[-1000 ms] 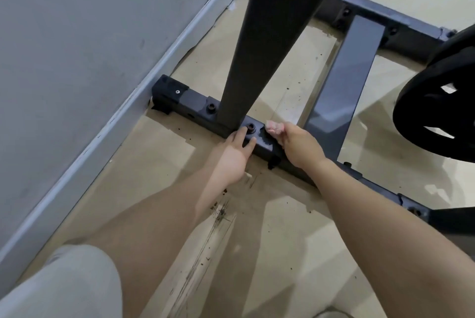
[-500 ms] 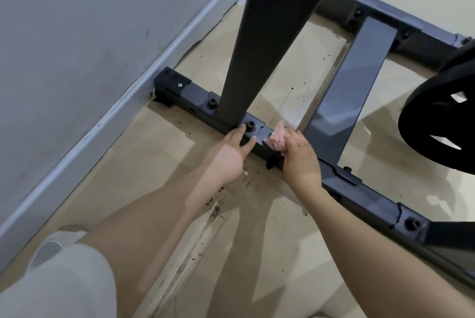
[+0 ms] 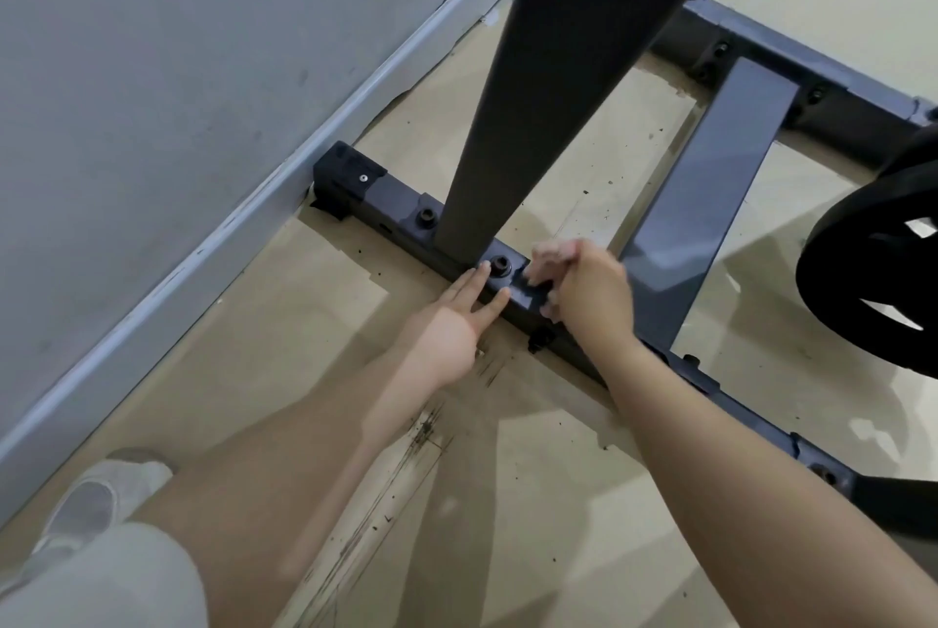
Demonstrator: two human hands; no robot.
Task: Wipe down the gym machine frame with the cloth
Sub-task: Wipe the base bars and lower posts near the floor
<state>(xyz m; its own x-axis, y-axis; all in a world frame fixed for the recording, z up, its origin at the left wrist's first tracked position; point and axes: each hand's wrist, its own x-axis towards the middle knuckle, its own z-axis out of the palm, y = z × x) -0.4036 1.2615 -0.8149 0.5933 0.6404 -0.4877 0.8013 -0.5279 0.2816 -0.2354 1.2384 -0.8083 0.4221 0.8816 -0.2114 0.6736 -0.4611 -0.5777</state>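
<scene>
Your left hand (image 3: 451, 323) lies flat, fingers straight, tips resting on the base bar (image 3: 401, 216) of the gym machine frame, right at the foot of the upright post (image 3: 558, 84) and beside a bolt (image 3: 501, 266). It stays where it was half a second ago, holding nothing.

Your right hand (image 3: 594, 292) is curled around the cloth (image 3: 553, 249), a pale pink wad sticking out at its 11 o'clock, pressed on the bar top just right of that bolt. Since the earlier frame this hand and the cloth slid a little along the bar toward the post, closing on your left fingertips; the two hands are now near but apart. The hand is motion-blurred.

Cross bar (image 3: 710, 201) runs off at 1 o'clock from your right hand. Black weight plate (image 3: 873, 282) sits at 3 o'clock, well apart. Wall (image 3: 177, 69) and skirting at 9 to 11 o'clock. Shoe (image 3: 96, 495) at 7 o'clock on the floor (image 3: 284, 323), which shows dark scuffs below your left wrist.
</scene>
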